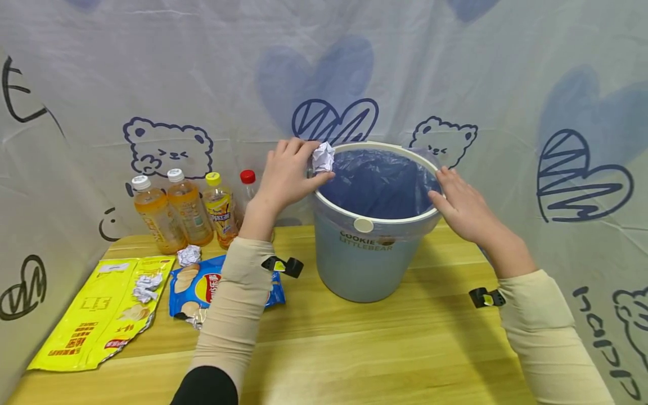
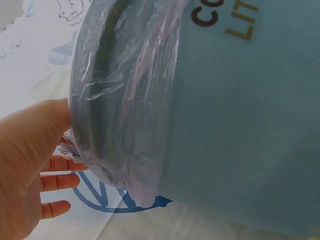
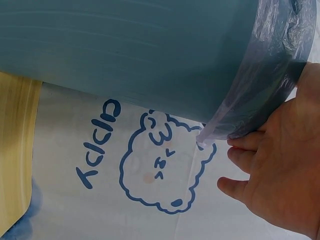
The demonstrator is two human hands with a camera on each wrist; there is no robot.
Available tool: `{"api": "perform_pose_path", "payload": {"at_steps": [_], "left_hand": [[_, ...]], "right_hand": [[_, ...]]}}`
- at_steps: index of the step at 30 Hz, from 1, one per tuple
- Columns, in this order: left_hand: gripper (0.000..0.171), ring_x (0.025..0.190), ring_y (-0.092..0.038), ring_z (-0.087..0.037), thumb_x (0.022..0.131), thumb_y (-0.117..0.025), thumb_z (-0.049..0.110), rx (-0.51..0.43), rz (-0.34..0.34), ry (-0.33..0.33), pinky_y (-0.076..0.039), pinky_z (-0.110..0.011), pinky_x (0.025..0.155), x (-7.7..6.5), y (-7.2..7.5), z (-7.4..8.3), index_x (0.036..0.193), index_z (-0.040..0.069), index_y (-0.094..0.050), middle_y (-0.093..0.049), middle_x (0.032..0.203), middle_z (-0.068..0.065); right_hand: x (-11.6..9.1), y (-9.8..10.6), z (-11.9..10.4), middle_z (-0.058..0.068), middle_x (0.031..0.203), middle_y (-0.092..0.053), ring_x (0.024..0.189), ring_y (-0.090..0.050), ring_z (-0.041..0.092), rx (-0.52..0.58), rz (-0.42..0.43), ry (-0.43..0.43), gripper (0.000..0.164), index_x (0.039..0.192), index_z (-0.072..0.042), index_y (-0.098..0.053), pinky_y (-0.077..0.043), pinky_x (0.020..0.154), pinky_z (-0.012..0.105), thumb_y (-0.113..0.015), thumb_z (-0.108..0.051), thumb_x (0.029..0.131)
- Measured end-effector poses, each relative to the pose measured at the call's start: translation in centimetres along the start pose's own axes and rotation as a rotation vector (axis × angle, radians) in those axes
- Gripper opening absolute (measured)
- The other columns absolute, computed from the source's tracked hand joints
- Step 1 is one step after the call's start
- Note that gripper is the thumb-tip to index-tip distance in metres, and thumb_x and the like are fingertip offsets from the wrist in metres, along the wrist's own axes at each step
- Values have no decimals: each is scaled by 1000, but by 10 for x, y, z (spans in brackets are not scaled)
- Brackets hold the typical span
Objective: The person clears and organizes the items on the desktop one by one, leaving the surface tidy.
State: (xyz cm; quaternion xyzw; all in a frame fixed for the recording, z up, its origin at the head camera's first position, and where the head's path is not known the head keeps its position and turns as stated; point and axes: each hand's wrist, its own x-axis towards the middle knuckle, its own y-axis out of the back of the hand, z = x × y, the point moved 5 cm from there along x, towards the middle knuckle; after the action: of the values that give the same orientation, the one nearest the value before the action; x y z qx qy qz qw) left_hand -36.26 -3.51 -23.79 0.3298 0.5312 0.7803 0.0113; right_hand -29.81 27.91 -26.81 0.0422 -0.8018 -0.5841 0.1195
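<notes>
A grey-blue trash bin [image 1: 361, 264] with a white rim stands upright on the wooden table, lined with a thin clear plastic bag [image 1: 379, 174] folded over its edge. At the rim's left side, my left hand [image 1: 286, 174] holds a crumpled white paper ball [image 1: 323, 157] between thumb and fingers. In the left wrist view the bin hides most of that ball, and the other fingers [image 2: 59, 182] extend loosely. My right hand [image 1: 463, 205] rests on the right side of the rim, fingers fairly straight along the outside of the bag.
Left of the bin stand several drink bottles [image 1: 189, 208], one with a red cap [image 1: 247, 176]. Nearer lie a yellow chip bag [image 1: 86, 309] with crumpled paper [image 1: 147, 288] on it, a blue chip bag [image 1: 184, 287] partly under the left forearm, and another paper ball [image 1: 189, 255].
</notes>
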Motion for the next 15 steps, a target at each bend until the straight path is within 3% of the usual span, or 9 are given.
{"api": "perform_pose_path", "payload": {"at_steps": [15], "left_hand": [[66, 124, -44, -31, 86, -64, 59, -11, -6, -14, -38, -48, 96, 1, -4, 7, 138, 21, -51, -54, 130, -8]], "right_hand": [[1, -1, 1, 25, 162, -7, 151, -2, 43, -8, 15, 10, 69, 154, 4, -12, -7, 118, 62, -22, -44, 105]]}}
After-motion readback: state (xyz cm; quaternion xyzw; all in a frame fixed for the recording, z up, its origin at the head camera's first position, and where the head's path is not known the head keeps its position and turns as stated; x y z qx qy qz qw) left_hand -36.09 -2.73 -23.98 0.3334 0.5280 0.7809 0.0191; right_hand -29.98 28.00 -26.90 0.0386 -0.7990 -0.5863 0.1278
